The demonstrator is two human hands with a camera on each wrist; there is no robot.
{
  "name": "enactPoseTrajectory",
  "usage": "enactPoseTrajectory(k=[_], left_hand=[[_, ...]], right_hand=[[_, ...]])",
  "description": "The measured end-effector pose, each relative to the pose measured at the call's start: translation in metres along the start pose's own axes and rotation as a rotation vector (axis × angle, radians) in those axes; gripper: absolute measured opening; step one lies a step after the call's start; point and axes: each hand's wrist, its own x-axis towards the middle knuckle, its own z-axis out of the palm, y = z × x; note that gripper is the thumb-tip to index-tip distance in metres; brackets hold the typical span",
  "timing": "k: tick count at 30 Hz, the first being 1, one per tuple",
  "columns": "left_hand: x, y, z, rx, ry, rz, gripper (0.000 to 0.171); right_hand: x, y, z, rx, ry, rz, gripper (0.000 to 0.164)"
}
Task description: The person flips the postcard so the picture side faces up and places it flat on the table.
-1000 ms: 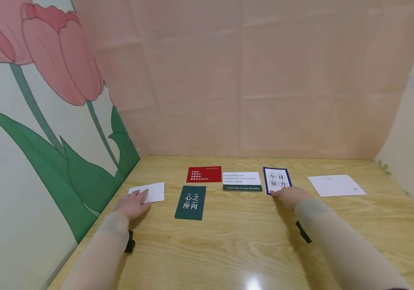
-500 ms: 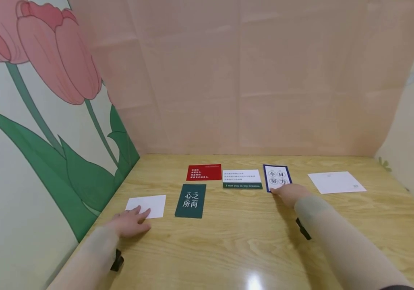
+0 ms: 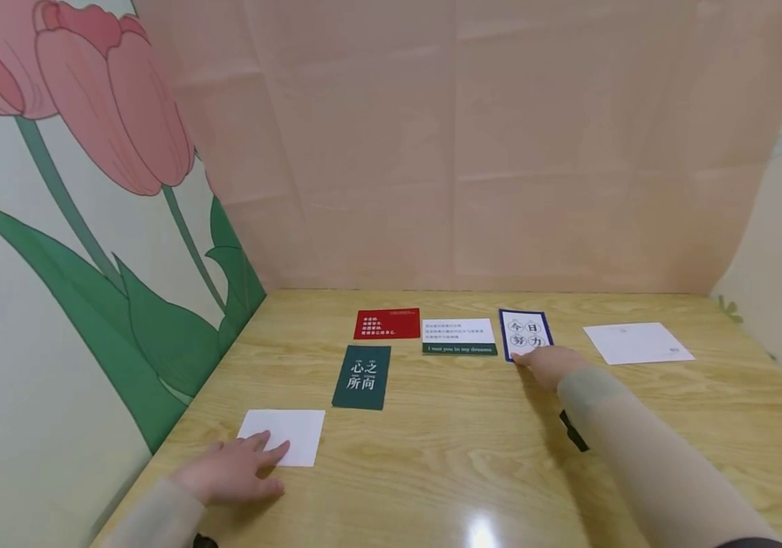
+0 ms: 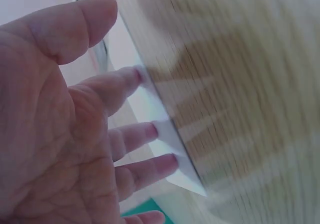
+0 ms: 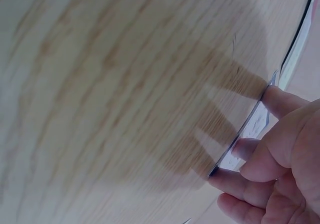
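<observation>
At the table's front left, my left hand (image 3: 235, 470) rests its spread fingers on a blank white card (image 3: 303, 432). The left wrist view shows the fingertips (image 4: 167, 165) on that card, near its edge, with the thumb held apart. On the right, my right hand (image 3: 550, 367) touches the lower edge of a blue-bordered white card (image 3: 526, 321) with large characters in circles. This card lies flat, turned lengthwise away from me. In the right wrist view, fingertips (image 5: 246, 148) are at the card's edge, some bent.
A dark green card (image 3: 362, 390) lies between the hands, with a red card (image 3: 387, 324) behind it. Beside the red one is a white card with a green band (image 3: 459, 339). A white card (image 3: 637, 342) lies far right. The wooden table (image 3: 432, 457) meets a pink backdrop (image 3: 466, 152).
My left hand has slid the blank white card toward me across the table, from level with the back row to the front left. The right hand has stayed at the blue-bordered card.
</observation>
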Motion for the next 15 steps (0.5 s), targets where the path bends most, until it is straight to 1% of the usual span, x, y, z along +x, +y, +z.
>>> enactPoseTrajectory(k=[4,8,11,12,15], left_hand=[[-0.006,0.017,0.003,0.002,-0.034,0.013,0.067],[-0.005,0.037,0.005,-0.002,-0.054,0.064,0.066],[0.0,0.051,0.006,0.0,-0.056,0.106,0.066],[0.002,0.055,0.007,0.004,-0.055,0.118,0.066],[0.01,0.068,0.01,0.023,-0.056,0.152,0.065]], right_hand=[[0.0,-0.001,-0.001,0.013,0.001,0.007,0.088],[0.001,-0.001,-0.001,0.022,0.003,0.012,0.089],[0.003,-0.001,0.0,0.045,0.004,0.026,0.091],[0.004,0.0,0.0,0.039,0.004,0.018,0.091],[0.005,0.0,0.001,0.066,-0.005,0.037,0.093]])
